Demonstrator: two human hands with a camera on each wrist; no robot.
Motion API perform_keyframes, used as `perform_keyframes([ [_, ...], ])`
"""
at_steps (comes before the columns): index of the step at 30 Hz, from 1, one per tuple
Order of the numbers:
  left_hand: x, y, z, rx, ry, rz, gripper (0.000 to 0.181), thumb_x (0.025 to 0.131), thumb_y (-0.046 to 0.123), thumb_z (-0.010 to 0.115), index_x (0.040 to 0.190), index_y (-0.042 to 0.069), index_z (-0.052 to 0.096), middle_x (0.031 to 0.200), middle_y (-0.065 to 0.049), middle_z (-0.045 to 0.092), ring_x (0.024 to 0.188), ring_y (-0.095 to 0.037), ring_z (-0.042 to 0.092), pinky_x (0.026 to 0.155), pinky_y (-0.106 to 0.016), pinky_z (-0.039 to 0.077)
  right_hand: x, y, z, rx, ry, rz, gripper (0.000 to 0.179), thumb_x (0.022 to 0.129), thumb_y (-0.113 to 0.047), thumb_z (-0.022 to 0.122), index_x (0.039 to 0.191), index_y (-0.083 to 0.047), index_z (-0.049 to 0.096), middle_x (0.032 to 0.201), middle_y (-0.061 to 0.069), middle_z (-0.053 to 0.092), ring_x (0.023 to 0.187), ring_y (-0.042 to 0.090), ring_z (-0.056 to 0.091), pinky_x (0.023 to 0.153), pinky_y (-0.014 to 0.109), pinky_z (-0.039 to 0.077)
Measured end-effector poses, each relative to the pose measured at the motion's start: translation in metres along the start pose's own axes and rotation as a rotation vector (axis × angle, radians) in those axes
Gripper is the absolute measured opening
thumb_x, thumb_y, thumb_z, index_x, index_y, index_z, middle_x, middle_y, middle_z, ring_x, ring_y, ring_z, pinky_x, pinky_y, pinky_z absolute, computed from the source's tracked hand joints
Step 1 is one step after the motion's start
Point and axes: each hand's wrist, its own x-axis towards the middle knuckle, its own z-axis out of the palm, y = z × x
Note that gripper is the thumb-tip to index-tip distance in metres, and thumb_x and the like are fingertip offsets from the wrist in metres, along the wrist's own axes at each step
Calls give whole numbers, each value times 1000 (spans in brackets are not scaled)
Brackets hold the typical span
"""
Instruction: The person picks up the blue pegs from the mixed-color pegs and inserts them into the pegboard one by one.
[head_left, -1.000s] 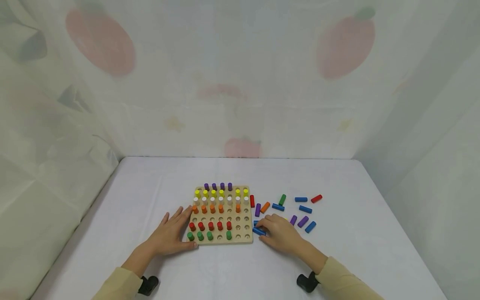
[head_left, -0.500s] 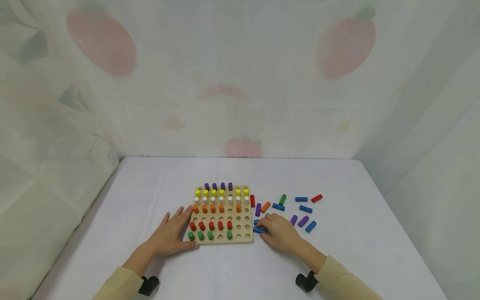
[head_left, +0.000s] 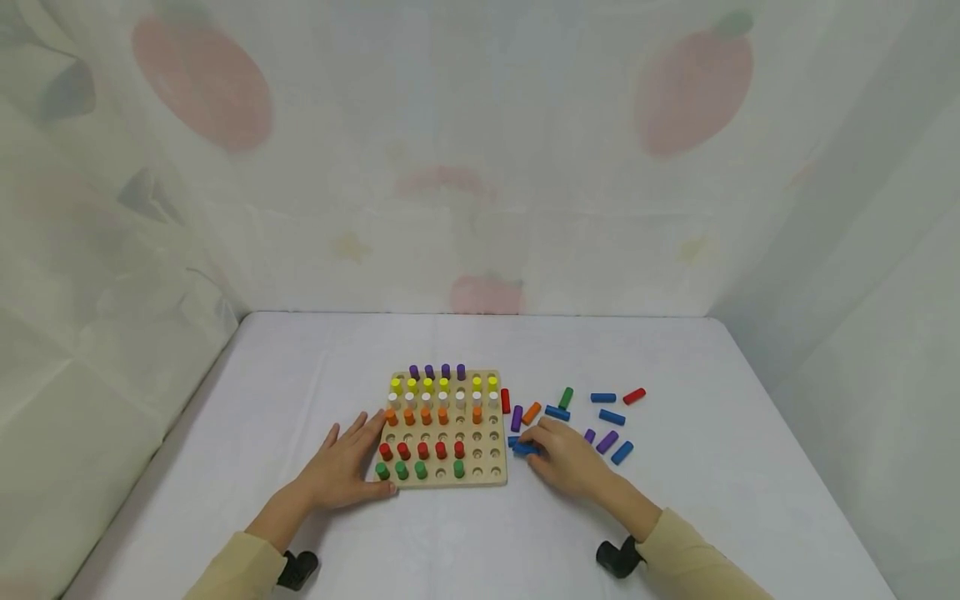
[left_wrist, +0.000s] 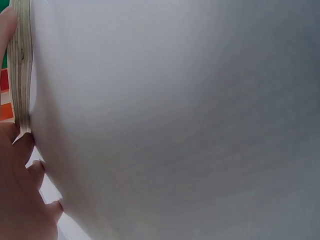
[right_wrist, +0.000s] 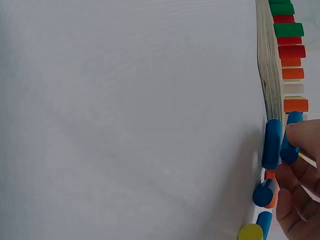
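A wooden peg board (head_left: 486,463) lies on the table with rows of upright purple, yellow, white, orange, red and green pegs. My left hand (head_left: 337,473) rests against its left side, fingers straight and thumb at the front corner; the left wrist view shows the board's layered edge (left_wrist: 21,65) beside the fingertips. To the right of the board, my right hand (head_left: 568,460) pinches a blue peg (head_left: 525,449), raised slightly off the table. In the right wrist view the thumb covers part of this held peg (right_wrist: 295,118), and another blue peg (right_wrist: 272,144) lies close by.
Loose pegs lie right of the board: a red peg (head_left: 506,401) near its edge, a green peg (head_left: 566,397), an orange peg (head_left: 532,412), a purple peg (head_left: 607,442) and several blue ones, such as one blue peg (head_left: 622,452). White curtains enclose the table (head_left: 480,550).
My right hand has taken hold of the blue peg nearest it, lifted it slightly and shifted it a little away and to the right. The left hand and board have stayed put.
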Motion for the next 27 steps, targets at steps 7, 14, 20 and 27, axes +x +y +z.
perform_keyframes([
  [7,0,1,-1,-6,-1,-5,114,63,78,58,148,13,18,152,-7,25,139,-34,19,108,-62,7,6,2,-3,79,57,14,23,80,-13,70,102,-16,66,90,-10,54,73,2,48,64,13,48],
  [14,0,1,-1,-5,-5,-8,114,63,78,58,148,14,18,152,-6,25,139,-34,19,108,-62,7,12,3,-1,120,93,30,19,82,-12,67,101,-16,63,88,-10,53,73,2,48,63,15,47],
  [20,0,1,-1,1,1,-6,113,63,76,59,148,14,19,152,-7,25,139,-34,19,108,-62,8,18,-1,0,162,137,19,19,83,-11,67,101,-16,64,92,-8,56,79,2,52,69,18,50],
  [27,-2,5,-4,-21,28,3,111,64,70,65,147,12,22,150,-11,29,137,-37,22,107,-64,9,29,-9,-3,195,127,47,21,84,-11,66,104,-14,61,93,-6,58,82,3,54,71,20,52],
])
